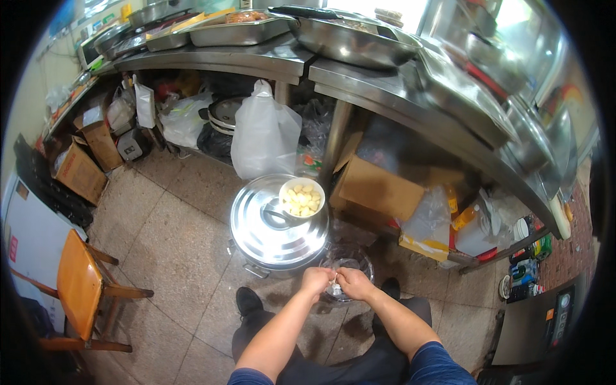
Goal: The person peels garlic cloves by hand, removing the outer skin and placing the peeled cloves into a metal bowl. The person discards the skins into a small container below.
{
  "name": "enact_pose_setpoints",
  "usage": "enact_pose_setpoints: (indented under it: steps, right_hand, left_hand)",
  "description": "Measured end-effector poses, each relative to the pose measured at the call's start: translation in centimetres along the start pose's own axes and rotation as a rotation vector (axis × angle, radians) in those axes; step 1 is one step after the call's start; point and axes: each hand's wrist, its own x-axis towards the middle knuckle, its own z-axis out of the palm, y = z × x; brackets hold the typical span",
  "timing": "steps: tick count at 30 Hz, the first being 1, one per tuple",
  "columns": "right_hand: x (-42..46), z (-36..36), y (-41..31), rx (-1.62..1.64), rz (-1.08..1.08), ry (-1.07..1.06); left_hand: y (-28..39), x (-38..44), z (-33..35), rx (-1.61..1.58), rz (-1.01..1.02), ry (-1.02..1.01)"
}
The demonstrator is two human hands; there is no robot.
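Observation:
My left hand (317, 280) and my right hand (354, 283) meet with pinched fingertips above a bin (369, 270) lined with clear plastic. Between the fingers is a small whitish piece, which looks like a garlic clove (334, 277); the fingers mostly hide it. Pale scraps show in the bin just below. Left of the bin stands a large stainless steel pot with a shiny lid (255, 236). A white bowl (321, 206) of peeled garlic cloves (302, 198) rests on the lid, beside its handle.
A steel counter (231, 60) curves across the front, bearing metal trays and a wide steel pan (356, 45). Beneath it are a white plastic bag (267, 134) and a cardboard box (380, 187). A wooden chair (79, 284) stands at left, a dark-fronted appliance (534, 327) at right.

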Motion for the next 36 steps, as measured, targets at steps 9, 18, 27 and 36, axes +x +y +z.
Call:
enact_pose_setpoints:
  steps: [9,18,27,36]
  right_hand:
    - [0.2,0.8,0.6,-0.204,-0.019,-0.015]
    - [0.6,-0.4,0.4,-0.058,-0.128,0.117]
    - [0.9,-3.9,2.9,-0.040,0.059,0.120]
    - [1.5,-5.6,3.6,0.297,0.120,0.055]
  left_hand:
    - [1.0,-0.6,0.3,0.018,-0.042,-0.042]
    - [2.0,0.1,-0.5,-0.008,0.060,-0.126]
    - [6.5,-2.3,-0.6,-0.282,0.189,-0.244]
    - [5.1,-1.3,2.1,-0.104,0.180,-0.150]
